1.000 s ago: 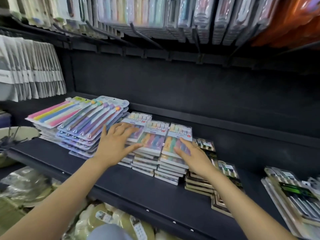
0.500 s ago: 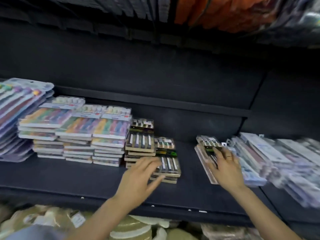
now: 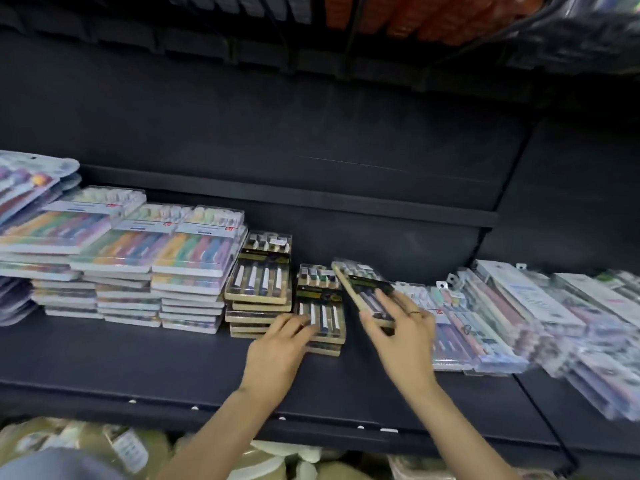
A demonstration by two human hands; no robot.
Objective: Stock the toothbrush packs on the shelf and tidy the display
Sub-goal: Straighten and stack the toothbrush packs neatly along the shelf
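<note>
Both forearms are seen bare, with no sleeve reaching into view. A thin dark ring [image 3: 414, 312] is worn on one finger of the right hand [image 3: 401, 336]. Nothing is worn on the left hand [image 3: 277, 353], and both wrists are uncovered.

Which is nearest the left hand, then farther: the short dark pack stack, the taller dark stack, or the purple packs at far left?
1. Short dark stack: under the left hand's fingers.
2. Taller dark stack: just left of it.
3. Purple packs: far left edge.
</note>
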